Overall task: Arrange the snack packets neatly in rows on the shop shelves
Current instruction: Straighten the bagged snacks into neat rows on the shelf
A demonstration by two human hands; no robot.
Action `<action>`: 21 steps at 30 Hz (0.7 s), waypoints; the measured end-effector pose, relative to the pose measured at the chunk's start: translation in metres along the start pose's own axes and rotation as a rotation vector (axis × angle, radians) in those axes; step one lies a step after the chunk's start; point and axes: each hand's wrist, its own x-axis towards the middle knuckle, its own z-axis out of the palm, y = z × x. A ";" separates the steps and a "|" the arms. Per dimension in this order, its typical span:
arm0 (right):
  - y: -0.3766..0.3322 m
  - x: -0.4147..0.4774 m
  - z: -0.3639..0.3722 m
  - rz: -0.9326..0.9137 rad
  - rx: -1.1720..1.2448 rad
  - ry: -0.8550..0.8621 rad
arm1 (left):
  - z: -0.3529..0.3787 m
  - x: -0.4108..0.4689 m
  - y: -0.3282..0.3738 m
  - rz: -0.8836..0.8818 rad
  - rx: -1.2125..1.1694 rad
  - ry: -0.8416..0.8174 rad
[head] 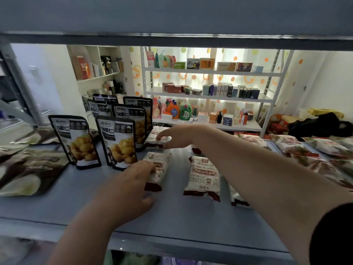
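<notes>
Behind the open-backed blue shelf (pixel 80 203) a bright shop room shows, with a white rack (pixel 210 73) of boxes and detergent bottles (pixel 177 109) against a dotted curtain.

On the shelf, black chestnut pouches (pixel 118 142) stand upright in rows at centre left, two in front and more behind them. Left of them, dark packets (pixel 28 169) lie flat and blurred.

White-and-red snack packets lie flat to the right of the pouches. The left hand (pixel 129 188) rests on the near packet (pixel 158 169) just right of the front pouch, fingers curled over its left edge and gripping it, the thumb down on the shelf. The right hand (pixel 172 136) reaches farther back, its arm crossing over the shelf from the lower right. Its fingers are spread and loosely bent, the tips touching the far packet (pixel 156 137), which lies behind the near one and beside the pouch rows. Whether it is pinching that packet or only pressing on it I cannot tell.

Another packet (pixel 204 176) lies flat right of the near one, apart from it and partly under the right forearm. More of the same packets (pixel 290 146) lie loosely along the right side of the shelf, some overlapping. A dark sleeve (pixel 336 234) covers the right arm near the elbow.
</notes>
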 end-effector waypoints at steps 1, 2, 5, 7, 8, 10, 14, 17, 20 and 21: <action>0.000 0.002 0.000 0.003 0.004 0.014 | 0.002 0.002 0.000 0.005 -0.046 0.020; 0.002 0.003 0.001 0.006 0.009 0.032 | 0.003 0.005 0.000 0.020 -0.069 0.045; 0.009 0.002 0.002 0.006 0.015 0.085 | 0.008 0.013 0.000 0.074 -0.066 0.121; 0.015 0.000 0.003 0.016 0.005 0.109 | 0.012 0.016 0.001 0.118 -0.076 0.142; 0.018 -0.002 0.004 0.025 -0.006 0.112 | 0.014 0.017 0.001 0.135 -0.090 0.149; 0.023 -0.004 0.004 0.048 -0.035 0.086 | 0.019 0.015 0.004 0.149 -0.128 0.167; 0.020 0.000 -0.005 0.062 -0.021 0.192 | 0.027 0.012 0.010 0.160 -0.126 0.222; 0.004 0.010 -0.009 0.060 0.011 0.097 | 0.027 0.012 0.009 0.170 -0.119 0.255; -0.009 0.020 -0.001 0.077 -0.032 0.001 | 0.028 0.010 0.005 0.181 -0.128 0.252; -0.010 0.021 0.001 0.078 -0.029 0.014 | 0.028 0.009 0.004 0.183 -0.133 0.250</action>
